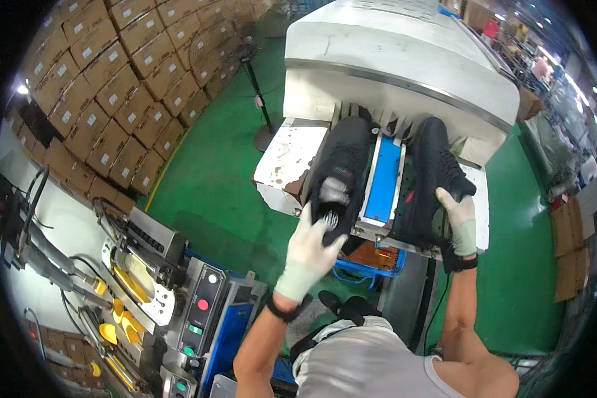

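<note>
Two black lace-up shoes lie side by side at the curtained mouth of a white machine (pixel 404 50), toes pointing into it. My gloved left hand (pixel 310 251) is closed round the heel of the left shoe (pixel 343 152), which sits upright with its opening and a pale insole mark showing. At the right shoe (pixel 433 169), tilted on its side, my gloved right hand (pixel 459 213) grips the heel and collar end; some of its fingers are hidden. Between the shoes runs a blue strip (pixel 385 179) in a pale metal frame.
Stacked cardboard boxes (pixel 113 96) line the left, with a stand fan (pixel 255 86) beside them. A machine with a button panel (pixel 202 305) and yellow parts stands close on my left. Below the machine's front edge is a blue-rimmed crate (pixel 371 265). The floor (pixel 225 179) is green.
</note>
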A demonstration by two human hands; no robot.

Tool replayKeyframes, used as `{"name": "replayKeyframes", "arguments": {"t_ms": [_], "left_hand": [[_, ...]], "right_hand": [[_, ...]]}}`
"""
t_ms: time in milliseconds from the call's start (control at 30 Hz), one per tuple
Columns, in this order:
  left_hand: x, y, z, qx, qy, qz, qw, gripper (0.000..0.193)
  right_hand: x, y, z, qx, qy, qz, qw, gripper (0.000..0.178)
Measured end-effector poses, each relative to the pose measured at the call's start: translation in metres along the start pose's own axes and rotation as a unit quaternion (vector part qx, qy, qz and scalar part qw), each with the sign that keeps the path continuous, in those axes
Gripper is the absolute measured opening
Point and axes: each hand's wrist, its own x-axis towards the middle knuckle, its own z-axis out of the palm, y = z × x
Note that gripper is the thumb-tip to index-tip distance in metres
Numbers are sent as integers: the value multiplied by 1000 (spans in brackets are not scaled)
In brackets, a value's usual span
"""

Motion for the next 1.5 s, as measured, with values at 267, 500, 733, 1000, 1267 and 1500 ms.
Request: {"name": "replayKeyframes", "arguments": {"t_ms": [267, 500, 733, 1000, 1267, 1500], "left_hand": [[154, -55, 112, 61, -86, -31, 994, 42], [85, -79, 90, -53, 20, 16, 998, 82], [-249, -124, -26, -2, -14, -330, 944, 50], [-579, -25, -90, 74, 333, -619, 707, 41], [-711, 29, -48, 63, 476, -698, 532, 36], [-743, -4, -31, -37, 494, -713, 497, 35]], "right_hand": [[167, 93, 12, -347, -66, -83, 932, 49], [214, 147, 1, -509, -37, -309, 802, 61], [-64, 37, 185, -63, -250, -185, 948, 45], [-360, -1, 342, 22, -748, -38, 662, 38], [-512, -114, 503, -62, -737, -250, 624, 37], [-575, -145, 644, -211, -647, -471, 562, 55]]}}
